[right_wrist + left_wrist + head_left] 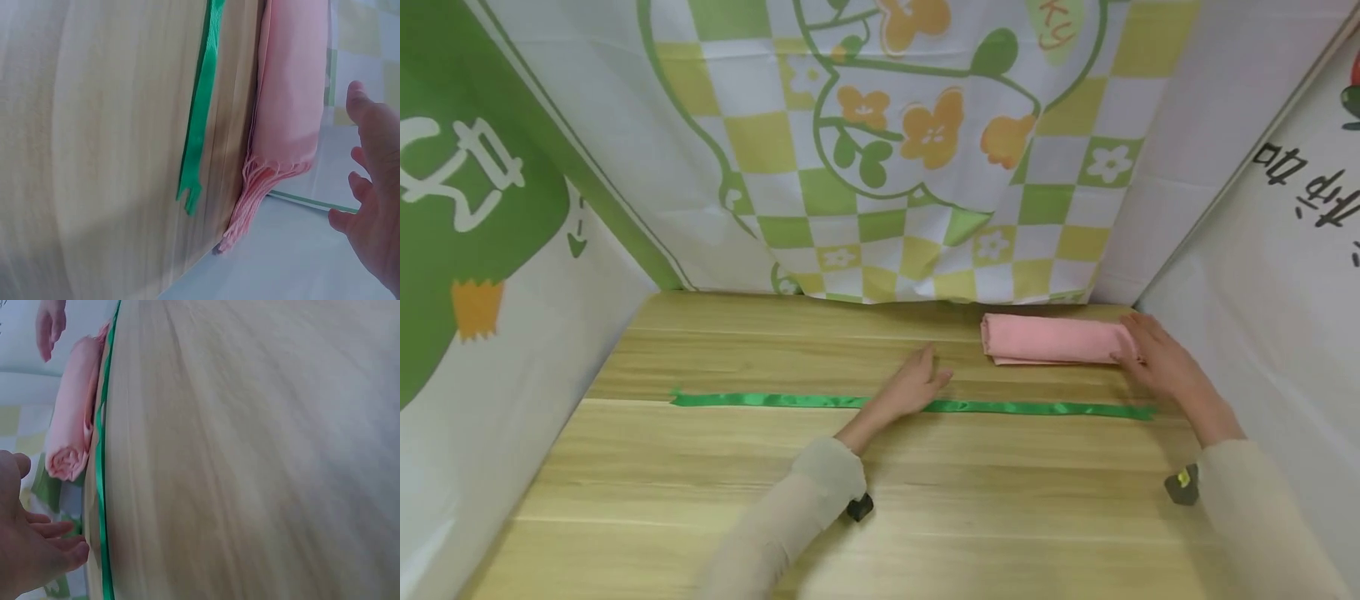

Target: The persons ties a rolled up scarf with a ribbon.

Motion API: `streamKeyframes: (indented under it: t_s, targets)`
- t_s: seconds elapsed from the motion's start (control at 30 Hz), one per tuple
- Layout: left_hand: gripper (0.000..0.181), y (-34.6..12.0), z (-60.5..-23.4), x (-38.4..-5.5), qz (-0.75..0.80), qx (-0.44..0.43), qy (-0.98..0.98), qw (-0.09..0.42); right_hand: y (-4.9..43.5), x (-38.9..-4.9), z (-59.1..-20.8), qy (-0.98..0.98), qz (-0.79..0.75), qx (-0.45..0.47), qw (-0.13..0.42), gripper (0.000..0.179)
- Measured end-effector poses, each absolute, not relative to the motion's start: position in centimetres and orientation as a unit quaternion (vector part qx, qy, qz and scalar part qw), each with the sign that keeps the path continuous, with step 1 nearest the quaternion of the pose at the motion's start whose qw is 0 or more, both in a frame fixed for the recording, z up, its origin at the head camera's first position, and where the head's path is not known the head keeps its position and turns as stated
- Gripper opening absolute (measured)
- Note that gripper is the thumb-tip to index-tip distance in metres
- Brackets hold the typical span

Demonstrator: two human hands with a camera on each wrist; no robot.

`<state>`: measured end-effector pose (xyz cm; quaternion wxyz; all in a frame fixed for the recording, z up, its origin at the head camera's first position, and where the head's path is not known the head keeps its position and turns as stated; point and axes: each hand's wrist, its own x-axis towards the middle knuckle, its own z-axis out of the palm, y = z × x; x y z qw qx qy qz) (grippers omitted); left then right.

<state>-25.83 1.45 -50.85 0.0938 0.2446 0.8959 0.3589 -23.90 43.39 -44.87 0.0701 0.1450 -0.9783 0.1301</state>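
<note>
A rolled pink scarf lies near the back right of the table, its fringed end showing in the right wrist view. In front of it a green ribbon stretches lengthwise across the wood, with notched ends. My right hand is at the scarf's right end, overlapping it in the head view; the right wrist view shows the fingers spread and apart from the cloth. My left hand hovers over the ribbon, left of the scarf, with relaxed fingers and nothing in them. The left wrist view shows the scarf's coiled end beyond that hand.
The wooden table backs onto a hanging cloth with green and yellow checks. Printed panels rise at the left and right sides. A small dark wrist camera shows under the left sleeve.
</note>
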Motion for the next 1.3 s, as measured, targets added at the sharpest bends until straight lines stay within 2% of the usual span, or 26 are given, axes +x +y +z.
streamKeyframes:
  t_s: [0.23, 0.47, 0.7, 0.8, 0.87, 1.0, 1.17, 1.3]
  targets:
    - [0.066, 3.8, -51.1, -26.6, 0.364, 0.239, 0.896, 0.087, 43.7, -25.3, -44.9, -0.972, 0.135, 0.173, 0.085, 0.054]
    - [0.062, 6.5, -51.4, -27.5, 0.342, 0.225, 0.909, 0.081, 43.6, -26.7, -44.8, -0.982, 0.124, 0.144, 0.019, 0.055]
    - [0.062, 8.9, -51.2, -28.1, 0.379, 0.204, 0.899, 0.079, 43.8, -27.6, -45.3, -0.972, 0.112, 0.196, 0.063, 0.050]
    - [0.052, 9.9, -51.1, -28.5, 0.402, 0.212, 0.887, 0.075, 43.8, -28.1, -45.5, -0.971, 0.102, 0.206, 0.062, 0.051]
    - [0.048, 10.4, -51.0, -28.7, 0.416, 0.214, 0.881, 0.076, 43.6, -28.4, -45.5, -0.972, 0.098, 0.206, 0.055, 0.050]
    - [0.054, 11.2, -50.8, -29.0, 0.454, 0.184, 0.867, 0.093, 43.1, -29.2, -45.6, -0.973, 0.092, 0.210, 0.029, 0.048]
    - [0.044, 12.0, -50.7, -29.3, 0.475, 0.152, 0.862, 0.092, 42.6, -30.0, -45.4, -0.977, 0.070, 0.198, -0.028, 0.047]
    - [0.037, 12.6, -50.6, -29.5, 0.479, 0.126, 0.865, 0.082, 42.5, -30.3, -45.3, -0.977, 0.065, 0.196, -0.044, 0.048]
